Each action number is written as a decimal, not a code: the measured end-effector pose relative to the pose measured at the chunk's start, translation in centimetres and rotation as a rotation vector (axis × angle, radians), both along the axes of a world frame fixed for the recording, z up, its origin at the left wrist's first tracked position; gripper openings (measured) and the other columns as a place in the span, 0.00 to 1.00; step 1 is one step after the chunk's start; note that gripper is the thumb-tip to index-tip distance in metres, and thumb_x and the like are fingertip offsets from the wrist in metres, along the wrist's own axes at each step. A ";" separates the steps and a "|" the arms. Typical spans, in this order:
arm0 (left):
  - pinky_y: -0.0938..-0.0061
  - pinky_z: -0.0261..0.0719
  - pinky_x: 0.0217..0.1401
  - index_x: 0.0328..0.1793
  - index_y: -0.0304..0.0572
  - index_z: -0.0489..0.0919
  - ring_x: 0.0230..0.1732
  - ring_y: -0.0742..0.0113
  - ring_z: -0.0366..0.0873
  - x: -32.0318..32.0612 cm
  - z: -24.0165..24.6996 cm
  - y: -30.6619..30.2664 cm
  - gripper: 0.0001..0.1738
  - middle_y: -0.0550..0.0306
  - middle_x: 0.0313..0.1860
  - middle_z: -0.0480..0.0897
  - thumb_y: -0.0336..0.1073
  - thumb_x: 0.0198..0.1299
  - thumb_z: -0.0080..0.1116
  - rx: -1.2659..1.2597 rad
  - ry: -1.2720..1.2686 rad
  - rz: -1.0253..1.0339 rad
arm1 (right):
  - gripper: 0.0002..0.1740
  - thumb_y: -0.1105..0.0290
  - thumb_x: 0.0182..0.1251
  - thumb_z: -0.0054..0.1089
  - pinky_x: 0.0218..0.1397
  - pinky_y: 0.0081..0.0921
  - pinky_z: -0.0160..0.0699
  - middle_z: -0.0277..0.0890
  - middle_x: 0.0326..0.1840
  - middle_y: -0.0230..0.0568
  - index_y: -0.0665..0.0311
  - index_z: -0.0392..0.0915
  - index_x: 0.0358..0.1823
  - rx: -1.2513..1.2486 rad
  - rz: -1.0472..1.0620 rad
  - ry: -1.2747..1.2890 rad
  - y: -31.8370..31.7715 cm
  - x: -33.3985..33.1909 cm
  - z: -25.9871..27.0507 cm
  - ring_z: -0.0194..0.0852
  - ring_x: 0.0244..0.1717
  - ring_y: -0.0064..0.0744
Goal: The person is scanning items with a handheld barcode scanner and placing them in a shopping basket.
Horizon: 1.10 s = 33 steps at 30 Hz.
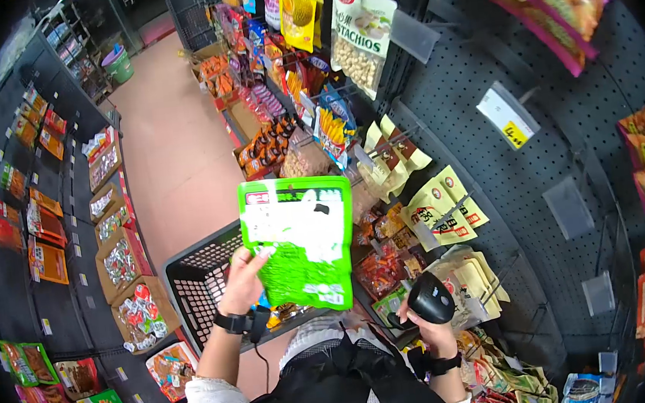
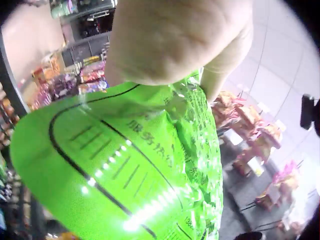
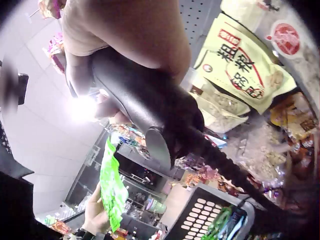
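Observation:
My left hand (image 1: 241, 283) grips a bright green snack bag (image 1: 306, 273) by its left edge, with the bag raised in front of my body. The left wrist view shows the bag's glossy green side (image 2: 95, 150) close up, with printed text and black lines. In my right hand (image 1: 436, 334) is a black handheld barcode scanner (image 1: 430, 298), its head to the right of the bag and apart from it. A coiled black cord (image 3: 225, 167) runs from the scanner's handle in the right wrist view. The palm hides most of the left fingers in the left wrist view.
A dark shopping basket (image 1: 183, 286) with packets inside stands below the green bag. Shelves of hanging snacks line both sides of the aisle (image 1: 164, 123). On the right, pale yellow packets (image 1: 441, 209) hang near the scanner. Farther off stands a green bucket (image 1: 119, 68).

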State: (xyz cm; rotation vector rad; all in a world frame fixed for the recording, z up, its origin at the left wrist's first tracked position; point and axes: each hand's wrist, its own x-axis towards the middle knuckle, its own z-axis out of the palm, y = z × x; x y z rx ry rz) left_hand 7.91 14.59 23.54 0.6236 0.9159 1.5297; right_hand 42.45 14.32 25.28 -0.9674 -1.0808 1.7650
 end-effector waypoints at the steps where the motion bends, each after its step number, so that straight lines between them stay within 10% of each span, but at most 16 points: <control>1: 0.71 0.73 0.52 0.51 0.34 0.74 0.46 0.68 0.77 1.1 1.0 0.0 0.15 0.57 0.47 0.79 0.27 0.57 0.54 0.022 -0.093 -0.023 | 0.15 0.80 0.50 0.64 0.39 0.24 0.75 0.77 0.33 0.38 0.67 0.73 0.40 0.035 -0.013 -0.058 0.4 -0.4 0.5 0.76 0.33 0.28; 6: 0.70 0.76 0.46 0.57 0.37 0.68 0.39 0.66 0.78 5.2 2.1 0.0 0.28 0.57 0.41 0.79 0.44 0.54 0.61 0.200 -0.434 -0.191 | 0.17 0.82 0.49 0.63 0.36 0.25 0.74 0.75 0.32 0.37 0.67 0.72 0.42 0.098 -0.159 0.097 1.5 -2.8 4.3 0.74 0.31 0.28; 8: 0.76 0.72 0.30 0.53 0.38 0.67 0.24 0.69 0.74 5.8 1.8 2.3 0.24 0.59 0.33 0.76 0.49 0.60 0.51 0.630 -0.895 -0.788 | 0.22 0.84 0.47 0.63 0.40 0.28 0.76 0.75 0.38 0.40 0.69 0.71 0.47 0.111 -0.099 0.206 1.2 -3.1 6.6 0.75 0.37 0.30; 11: 0.79 0.64 0.22 0.48 0.39 0.68 0.16 0.72 0.68 8.0 3.4 2.8 0.20 0.60 0.29 0.73 0.49 0.63 0.44 0.667 -1.092 -0.834 | 0.34 0.77 0.43 0.70 0.57 0.30 0.69 0.73 0.52 0.42 0.70 0.67 0.56 0.503 -0.028 -0.258 -0.5 -3.6 9.6 0.72 0.52 0.31; 14: 0.81 0.66 0.21 0.48 0.40 0.68 0.20 0.73 0.71 8.2 4.3 2.8 0.17 0.60 0.30 0.74 0.46 0.63 0.46 0.719 -1.135 -0.899 | 0.35 0.66 0.38 0.72 0.55 0.27 0.68 0.75 0.48 0.43 0.73 0.70 0.51 0.398 0.142 -0.141 -1.7 -5.7 11.9 0.73 0.49 0.31; 18: 0.79 0.69 0.26 0.47 0.49 0.74 0.22 0.75 0.69 5.6 6.8 -0.7 0.16 0.66 0.26 0.73 0.50 0.62 0.47 0.108 -0.719 -0.173 | 0.41 0.79 0.38 0.72 0.57 0.31 0.70 0.73 0.52 0.41 0.70 0.64 0.59 0.342 0.022 -0.235 -4.1 -5.7 9.1 0.74 0.49 0.30; 24: 0.77 0.69 0.30 0.45 0.37 0.70 0.27 0.69 0.76 4.8 4.2 3.1 0.11 0.57 0.28 0.74 0.34 0.66 0.37 0.924 -1.265 -0.854 | 0.32 0.72 0.42 0.72 0.55 0.25 0.68 0.75 0.48 0.39 0.71 0.70 0.52 0.257 0.133 -0.142 -7.9 -5.9 8.3 0.71 0.48 0.24; 33: 0.76 0.66 0.38 0.37 0.38 0.65 0.27 0.69 0.73 8.7 4.9 2.4 0.08 0.56 0.29 0.70 0.33 0.66 0.34 0.815 -1.526 -0.931 | 0.30 0.69 0.43 0.71 0.52 0.26 0.70 0.76 0.44 0.42 0.72 0.70 0.50 0.256 0.065 -0.392 -11.2 -8.8 7.7 0.73 0.45 0.28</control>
